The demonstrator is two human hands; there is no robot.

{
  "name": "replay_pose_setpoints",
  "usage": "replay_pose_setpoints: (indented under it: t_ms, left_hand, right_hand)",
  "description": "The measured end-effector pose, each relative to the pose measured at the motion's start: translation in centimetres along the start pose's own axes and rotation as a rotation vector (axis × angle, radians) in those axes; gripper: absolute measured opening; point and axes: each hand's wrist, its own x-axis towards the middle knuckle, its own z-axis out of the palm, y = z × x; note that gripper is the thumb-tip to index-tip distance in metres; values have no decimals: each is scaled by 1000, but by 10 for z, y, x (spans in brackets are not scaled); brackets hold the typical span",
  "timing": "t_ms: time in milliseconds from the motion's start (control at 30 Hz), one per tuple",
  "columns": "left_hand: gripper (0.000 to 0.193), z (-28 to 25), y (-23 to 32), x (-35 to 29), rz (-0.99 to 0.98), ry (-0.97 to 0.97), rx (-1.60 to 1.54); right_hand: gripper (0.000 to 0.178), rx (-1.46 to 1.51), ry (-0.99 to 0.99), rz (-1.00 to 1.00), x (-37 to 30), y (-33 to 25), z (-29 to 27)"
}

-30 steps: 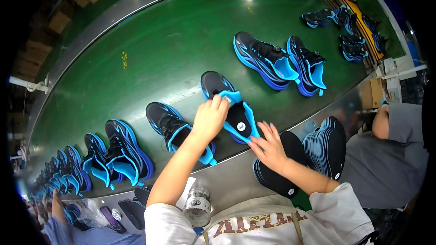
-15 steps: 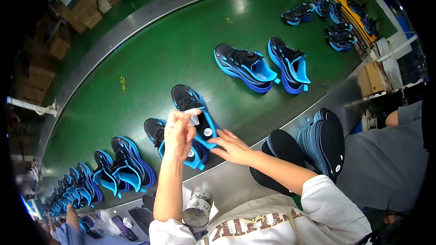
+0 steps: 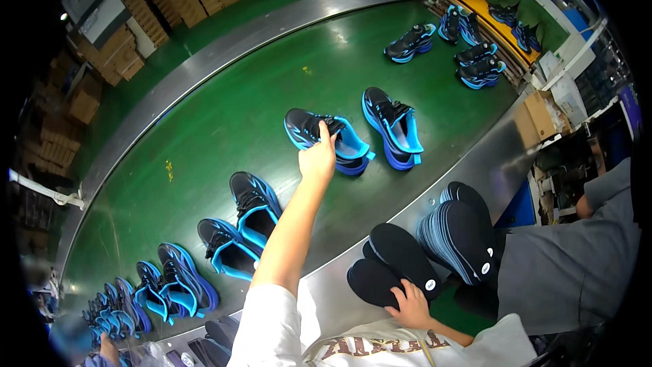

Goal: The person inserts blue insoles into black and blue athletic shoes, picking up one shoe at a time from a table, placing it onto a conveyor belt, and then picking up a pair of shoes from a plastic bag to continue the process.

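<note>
My left hand point(image 3: 317, 158) reaches far out over the green conveyor belt point(image 3: 224, 115) and closes its fingers on the collar of a black and blue sneaker point(image 3: 329, 139). That sneaker's mate point(image 3: 392, 126) stands just to the right of it. My right hand point(image 3: 410, 303) is down at the belt's near steel rim, gripping the edge of a black insole point(image 3: 372, 282) that lies beside another insole point(image 3: 407, 258). Two more black and blue sneakers point(image 3: 252, 202) point(image 3: 227, 250) stand to the left of my left forearm.
A stack of black insoles point(image 3: 462, 234) stands on edge right of my right hand. More sneaker pairs sit at the belt's lower left point(image 3: 166, 289) and far right point(image 3: 411, 42). Another person in grey point(image 3: 584, 258) stands at right. Cardboard boxes point(image 3: 102, 54) line the far floor.
Both hands were on a sneaker near the belt's near edge. Now my left hand has stretched out to a farther sneaker, and my right hand has dropped back onto the insoles.
</note>
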Motion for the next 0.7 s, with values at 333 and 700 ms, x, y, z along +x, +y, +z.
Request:
replay_pose_setpoints:
  t_ms: [333,700]
  left_hand:
    - [62,24,-45,43,-158,74,-931]
    - [51,-2,-49,-40,-541,192,-1033]
  right_hand:
    - [47,319,36,-33,3,4,-18]
    - [9,197,472,-496,145,-41,-178]
